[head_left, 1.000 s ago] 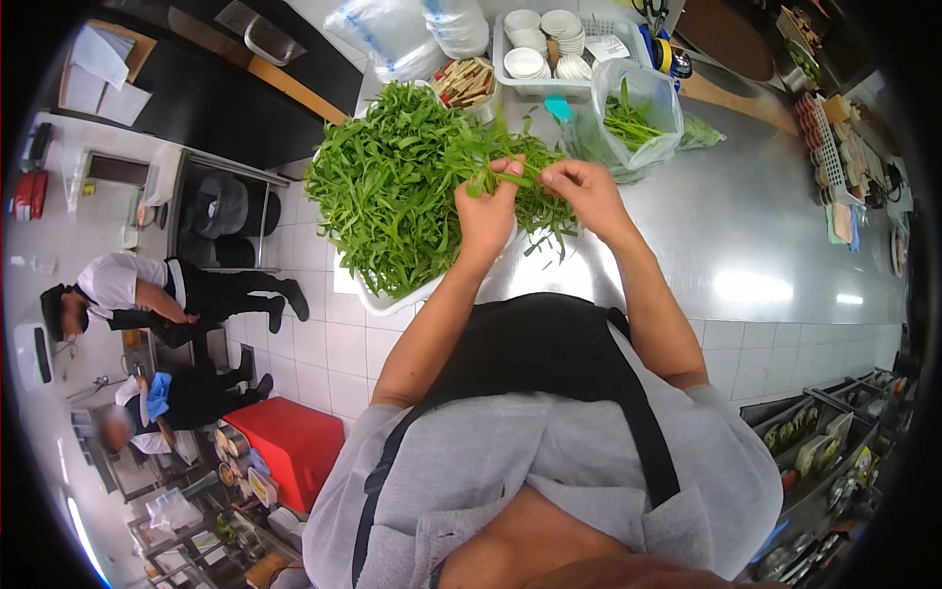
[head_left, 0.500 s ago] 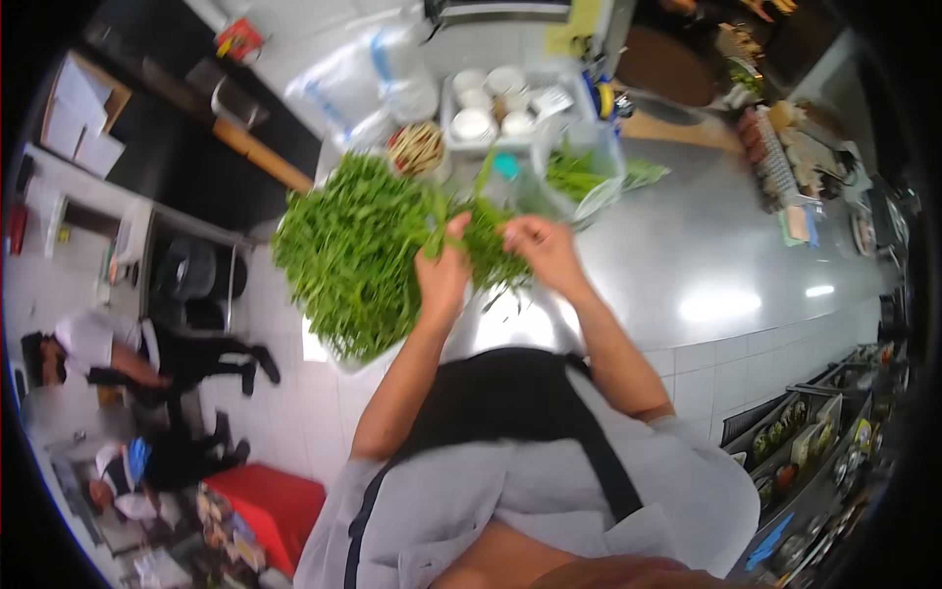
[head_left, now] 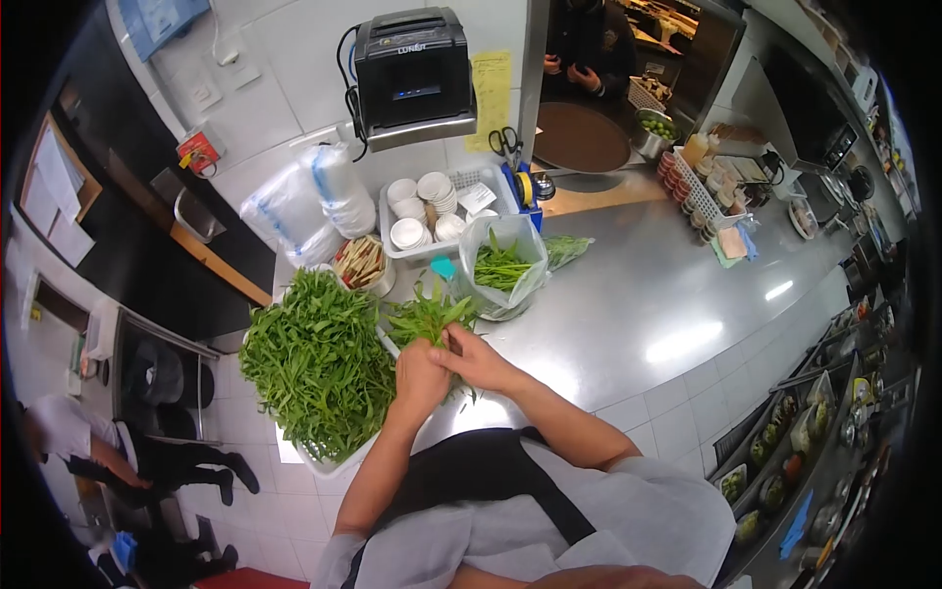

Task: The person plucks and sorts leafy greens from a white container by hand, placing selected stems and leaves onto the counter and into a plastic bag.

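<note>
As hands hold greens beside basket's rim, counter stretches right.

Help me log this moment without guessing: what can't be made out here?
Head view: lower part of the held sprigs, hidden by the left hand and right hand.
Head view: floor of the left white basket, covered by the heap of greens.
Head view: writing on the yellow paper, too small to read.
Head view: most of the head of the person beyond the counter, cut off by the upper edge.
</note>
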The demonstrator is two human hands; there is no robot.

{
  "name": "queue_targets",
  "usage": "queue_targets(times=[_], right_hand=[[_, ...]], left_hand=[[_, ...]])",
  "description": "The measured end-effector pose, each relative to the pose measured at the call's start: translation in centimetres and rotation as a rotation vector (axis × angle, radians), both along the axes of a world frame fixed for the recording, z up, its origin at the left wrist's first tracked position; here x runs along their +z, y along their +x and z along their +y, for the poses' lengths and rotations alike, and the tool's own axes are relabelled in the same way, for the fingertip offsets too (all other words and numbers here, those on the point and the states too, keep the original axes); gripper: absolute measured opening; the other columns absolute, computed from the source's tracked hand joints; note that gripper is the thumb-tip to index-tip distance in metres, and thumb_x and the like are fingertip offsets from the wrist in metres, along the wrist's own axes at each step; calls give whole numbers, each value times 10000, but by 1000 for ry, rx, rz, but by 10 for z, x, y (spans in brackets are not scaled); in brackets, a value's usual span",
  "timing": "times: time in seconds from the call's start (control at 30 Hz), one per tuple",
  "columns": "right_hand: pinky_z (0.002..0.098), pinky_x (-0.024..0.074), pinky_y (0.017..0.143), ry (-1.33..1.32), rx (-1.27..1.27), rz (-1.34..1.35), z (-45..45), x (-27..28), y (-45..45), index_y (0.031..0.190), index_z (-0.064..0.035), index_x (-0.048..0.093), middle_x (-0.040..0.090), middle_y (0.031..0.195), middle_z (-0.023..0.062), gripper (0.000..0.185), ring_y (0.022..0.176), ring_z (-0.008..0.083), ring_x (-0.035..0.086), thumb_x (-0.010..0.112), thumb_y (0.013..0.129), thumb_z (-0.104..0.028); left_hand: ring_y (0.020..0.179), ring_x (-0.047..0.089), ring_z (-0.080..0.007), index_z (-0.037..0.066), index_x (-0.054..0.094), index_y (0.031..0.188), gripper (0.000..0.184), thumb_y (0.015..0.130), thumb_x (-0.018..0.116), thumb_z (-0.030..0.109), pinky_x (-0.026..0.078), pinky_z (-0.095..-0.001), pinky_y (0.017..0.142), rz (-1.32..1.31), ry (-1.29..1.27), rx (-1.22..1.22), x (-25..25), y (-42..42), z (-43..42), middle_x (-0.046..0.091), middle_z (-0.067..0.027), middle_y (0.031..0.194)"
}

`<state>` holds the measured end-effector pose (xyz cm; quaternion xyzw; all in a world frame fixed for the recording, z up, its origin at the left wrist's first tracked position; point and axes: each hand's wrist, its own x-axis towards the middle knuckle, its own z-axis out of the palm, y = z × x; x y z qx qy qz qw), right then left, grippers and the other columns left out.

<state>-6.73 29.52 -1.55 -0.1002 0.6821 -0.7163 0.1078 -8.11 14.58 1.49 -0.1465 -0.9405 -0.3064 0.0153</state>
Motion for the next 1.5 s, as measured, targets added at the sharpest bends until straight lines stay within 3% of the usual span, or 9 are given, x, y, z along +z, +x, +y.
queue_targets(times=[0.23,0.43,0.6,0.8,0.9,1.0,1.17,1.3,1.5], right_hand=[[251,490,800,-245,-251,-126,-3,-8,1,1152,27,662,679,966,24,298,884,81,585,572,1061,-241],[269,508,859,-458,-362,-39,17,20,5,1152,16,688,724,1034,43,214,927,116,640,581,1033,-126],[322,471,971,39,-618,64,70,41,3,1139,0,702,728,1107,60,211,1011,162,636,590,1018,-131],[372,478,953,-375,-807,336,126,83,-38,1134,-13,651,727,1069,83,174,964,165,646,533,1041,-101],[398,484,966,-98,-675,403,99,74,-66,1133,29,631,715,1069,132,180,971,279,666,582,1008,-91],[430,492,956,951,-431,439,112,38,-94,1164,27,632,701,1104,192,255,1003,372,668,632,925,-62],[476,495,950,1223,-285,415,114,17,-112,1163,-30,676,682,1125,225,340,1098,399,636,649,825,-11],[449,504,971,1359,53,135,115,-33,-157,1121,-33,713,695,1134,209,342,1127,368,642,715,779,-49],[393,545,912,879,-124,273,138,63,-104,1256,-27,680,709,1158,209,449,1040,311,696,711,808,-31]], left_hand=[[999,623,-497,-52,562,1188,306,932,624,105,510,-523,830,-54,198,-192,28,12,11,621,-299,1149],[1113,657,-288,-31,548,1369,493,901,696,20,557,-372,923,-239,675,-281,23,18,15,624,-202,1271],[1217,582,-206,-12,594,1335,403,936,655,-16,534,-335,977,-240,860,-327,20,7,11,592,-118,1315],[1251,553,-189,26,718,1200,278,1007,621,201,468,-337,1015,-61,578,-249,32,-46,30,513,-146,1435],[1113,599,-193,25,748,1141,315,1001,635,283,485,-343,922,-70,609,-110,20,-97,65,610,-148,1325],[930,628,-189,30,757,1118,292,966,671,264,499,-327,809,-212,738,-3,9,-124,77,694,-135,1157],[769,636,-188,16,748,1129,307,857,733,157,512,-309,707,244,505,-36,15,-126,82,723,-118,1014],[839,669,-199,21,737,1165,338,832,720,78,537,-304,771,238,489,-146,30,-120,82,712,-126,1116],[1128,628,-191,62,729,1210,335,876,738,73,518,-315,912,80,524,-287,65,-102,13,664,-110,1297]])
